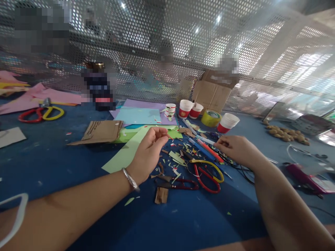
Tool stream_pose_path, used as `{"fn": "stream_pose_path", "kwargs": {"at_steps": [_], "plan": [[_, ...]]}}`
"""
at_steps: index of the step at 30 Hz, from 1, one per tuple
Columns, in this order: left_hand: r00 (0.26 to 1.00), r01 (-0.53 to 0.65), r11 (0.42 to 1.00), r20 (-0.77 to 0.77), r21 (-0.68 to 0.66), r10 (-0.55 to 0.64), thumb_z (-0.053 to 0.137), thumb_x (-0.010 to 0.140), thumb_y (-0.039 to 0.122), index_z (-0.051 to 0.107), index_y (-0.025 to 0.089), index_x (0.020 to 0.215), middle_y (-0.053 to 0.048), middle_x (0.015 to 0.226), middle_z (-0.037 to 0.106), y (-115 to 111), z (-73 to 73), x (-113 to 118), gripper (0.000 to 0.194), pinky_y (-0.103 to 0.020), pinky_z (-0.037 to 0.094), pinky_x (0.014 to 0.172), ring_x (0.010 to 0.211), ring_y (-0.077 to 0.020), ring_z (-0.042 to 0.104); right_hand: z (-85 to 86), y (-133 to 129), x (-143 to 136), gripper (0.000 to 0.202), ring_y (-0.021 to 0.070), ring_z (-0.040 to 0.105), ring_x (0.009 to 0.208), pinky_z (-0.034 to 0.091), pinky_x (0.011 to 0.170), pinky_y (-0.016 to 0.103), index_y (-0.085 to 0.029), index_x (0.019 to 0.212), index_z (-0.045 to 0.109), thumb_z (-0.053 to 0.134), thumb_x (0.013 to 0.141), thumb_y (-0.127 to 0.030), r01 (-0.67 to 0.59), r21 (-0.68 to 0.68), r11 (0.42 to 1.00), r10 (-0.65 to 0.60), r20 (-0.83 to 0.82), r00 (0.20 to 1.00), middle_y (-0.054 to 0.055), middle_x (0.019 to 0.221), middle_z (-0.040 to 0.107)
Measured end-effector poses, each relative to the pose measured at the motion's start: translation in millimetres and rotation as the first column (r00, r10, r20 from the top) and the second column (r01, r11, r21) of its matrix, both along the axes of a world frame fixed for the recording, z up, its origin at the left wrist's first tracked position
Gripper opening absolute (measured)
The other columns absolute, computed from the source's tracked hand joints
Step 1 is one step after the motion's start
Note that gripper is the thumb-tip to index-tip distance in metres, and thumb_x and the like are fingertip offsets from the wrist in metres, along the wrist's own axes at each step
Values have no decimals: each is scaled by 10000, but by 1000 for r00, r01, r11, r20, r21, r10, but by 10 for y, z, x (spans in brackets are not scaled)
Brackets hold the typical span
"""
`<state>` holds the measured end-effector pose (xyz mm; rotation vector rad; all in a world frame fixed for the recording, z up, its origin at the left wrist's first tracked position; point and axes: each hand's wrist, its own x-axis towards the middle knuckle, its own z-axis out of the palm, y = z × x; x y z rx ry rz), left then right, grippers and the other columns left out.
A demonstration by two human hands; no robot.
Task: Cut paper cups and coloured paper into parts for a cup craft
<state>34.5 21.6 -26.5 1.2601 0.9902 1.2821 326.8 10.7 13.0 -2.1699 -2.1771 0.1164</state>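
Note:
My left hand (149, 151), a silver bangle on its wrist, hovers above the table with thumb and fingers pinched together. A thin red sliver (170, 136) shows right at those fingertips. To the right, my right hand (234, 148) has its fingers closed at the end of a white pen-shaped stick (206, 139). Blue pens (201, 149) and a red pen (211, 151) lie beside it. Between and below my hands are paper scraps (177, 157), red-and-yellow scissors (208, 176), dark-red-handled snips (180, 183) and a brown cardboard piece (161, 195).
White-and-red paper cups (228, 122), yellow tape (210, 118) and a cut cup stack (170, 110) stand behind. Folded cardboard (102, 131), green paper (123, 153) and more scissors (42, 114) lie leftward. A magenta device (309, 177) with cables sits right. Perforated metal (146, 45) forms the back.

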Motion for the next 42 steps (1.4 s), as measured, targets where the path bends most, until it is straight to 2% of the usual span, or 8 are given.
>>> {"fn": "stream_pose_path", "kwargs": {"at_steps": [8, 10, 13, 15, 21, 31, 38, 42], "plan": [[931, 239, 949, -326, 205, -164, 533, 940, 258, 598, 203, 974, -12, 886, 653, -111, 24, -70, 92, -289, 476, 725, 808, -148, 612, 0, -13, -63, 343, 192, 628, 689, 361, 567, 276, -235, 814, 714, 489, 913, -474, -31, -137, 990, 39, 50, 998, 36, 778, 723], [832, 411, 843, -520, 347, -192, 527, 938, 220, 611, 200, 962, -15, 885, 664, -168, 50, -80, 89, -291, 479, 736, 803, -148, 611, -4, -16, -49, 353, 198, 634, 701, 366, 573, 280, -237, 830, 715, 489, 914, -494, -32, -139, 990, 41, 63, 997, 38, 796, 728], [694, 652, 537, -706, 535, -139, 507, 910, 141, 630, 172, 996, -49, 922, 688, -239, 69, -70, 153, -314, 488, 783, 853, -173, 619, -8, 0, -29, 359, 201, 641, 704, 377, 577, 282, -240, 851, 720, 493, 910, -512, -34, -98, 995, 38, 39, 999, 35, 779, 726], [652, 709, 416, -754, 570, -78, 481, 915, 125, 636, 154, 1045, -61, 898, 688, -266, 59, -53, 204, -313, 488, 745, 817, -177, 613, 4, 47, -41, 335, 193, 643, 688, 385, 570, 277, -236, 867, 725, 505, 906, -487, -46, -53, 998, 46, 3, 999, 30, 760, 723], [675, 672, 431, -738, 602, -22, 481, 888, 119, 619, 160, 1084, -66, 898, 691, -255, 3, -17, 244, -299, 506, 712, 796, -176, 613, 137, 546, -308, 245, 169, 653, 716, 411, 620, 258, -216, 845, 720, 537, 896, -370, -143, 114, 983, 141, 24, 990, 22, 790, 736], [732, 602, 389, -676, 697, 77, 494, 882, 105, 630, 153, 1011, -57, 867, 691, -170, 6, -78, 194, -292, 482, 695, 766, -168, 591, 171, 1738, -833, 361, 254, 681, 980, 477, 749, 311, -253, 1214, 674, 562, 878, -321, -18, 303, 953, -17, 112, 994, 75, 1086, 753], [738, 593, 421, -673, 686, 56, 508, 885, 119, 638, 157, 1012, -49, 875, 689, -134, -31, -75, 185, -297, 496, 724, 791, -166, 598, 58, 1741, -809, 269, 267, 686, 958, 457, 730, 306, -216, 1057, 736, 537, 890, -287, -40, 320, 947, 3, 115, 993, 105, 1014, 760], [787, 502, 519, -614, 692, 57, 525, 877, 94, 619, 173, 1053, -44, 954, 684, -83, -30, -100, 214, -325, 508, 838, 893, -175, 601, 149, 1427, -769, 237, 251, 677, 874, 427, 677, 293, -202, 1012, 724, 551, 895, -313, -109, 376, 920, 84, 82, 993, 85, 926, 753]]}}
